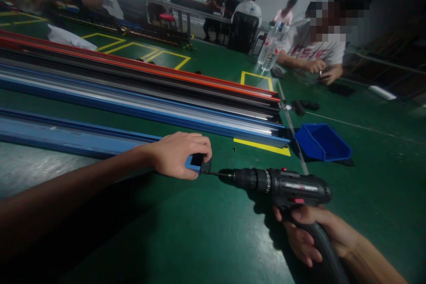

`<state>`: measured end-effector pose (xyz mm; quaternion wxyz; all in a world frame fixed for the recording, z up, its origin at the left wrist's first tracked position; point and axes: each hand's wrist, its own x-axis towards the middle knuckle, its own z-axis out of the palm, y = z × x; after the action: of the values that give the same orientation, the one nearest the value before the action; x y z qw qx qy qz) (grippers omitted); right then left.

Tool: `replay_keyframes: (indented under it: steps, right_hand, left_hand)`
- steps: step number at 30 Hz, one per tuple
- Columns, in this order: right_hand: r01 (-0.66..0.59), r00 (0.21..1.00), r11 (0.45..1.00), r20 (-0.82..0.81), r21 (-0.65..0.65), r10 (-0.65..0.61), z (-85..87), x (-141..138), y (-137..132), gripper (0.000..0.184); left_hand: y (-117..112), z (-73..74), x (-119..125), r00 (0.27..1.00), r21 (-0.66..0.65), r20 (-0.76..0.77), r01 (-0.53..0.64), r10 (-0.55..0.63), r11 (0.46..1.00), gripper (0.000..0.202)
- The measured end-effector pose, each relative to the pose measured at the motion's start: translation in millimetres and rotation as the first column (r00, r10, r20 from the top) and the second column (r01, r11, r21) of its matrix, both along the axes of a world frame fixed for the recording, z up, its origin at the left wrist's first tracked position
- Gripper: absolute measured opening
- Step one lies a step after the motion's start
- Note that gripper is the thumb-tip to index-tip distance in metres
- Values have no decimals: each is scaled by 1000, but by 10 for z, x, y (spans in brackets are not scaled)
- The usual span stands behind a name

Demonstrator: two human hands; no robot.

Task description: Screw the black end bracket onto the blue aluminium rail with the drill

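My right hand (309, 230) is wrapped round the handle of a black cordless drill (282, 184), which lies level and points left. Its long thin bit (216, 173) reaches the end of a blue metal profile (83, 137). My left hand (183, 155) grips that end from above, fingers curled over a small black end piece (207, 164) and thumb along the near side. Whether the bit sits in a screw there is too small to tell.
Several long profiles lie side by side beyond: blue (199, 111), black and red (166, 71). A blue bin (322, 142) stands right of their ends on the green tabletop (216, 235). Water bottles (271, 46) and a co-worker (316, 49) are further back.
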<state>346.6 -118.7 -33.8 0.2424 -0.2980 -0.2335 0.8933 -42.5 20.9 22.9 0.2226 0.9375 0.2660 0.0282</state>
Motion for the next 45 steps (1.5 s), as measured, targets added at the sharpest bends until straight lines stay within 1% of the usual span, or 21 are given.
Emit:
replay_keyframes:
  steps: [14,20,25,33,45]
  right_hand:
    - [-3,1000,1000,-7,-2,3,-39,20,-2,27]
    - [-12,1000,1000,-22,3,12,34,-23,17,26]
    - [-7,1000,1000,-3,-11,7,94,-51,20,26]
    - [7,999,1000,33,-7,-7,-7,-7,4,27]
    - [-10,1000,1000,22,5,10,-17,0,7,28]
  left_hand:
    - [-3,-12,3,1000,2,7,-2,2,1000,26]
    - [-6,-4,6,1000,5,1,-7,7,1000,26]
    - [-6,10,11,1000,2,0,-8,8,1000,25]
    - [-9,15,7,1000,7,-1,-2,2,1000,25]
    - [-8,4,3,1000,13,14,6,-7,1000,25]
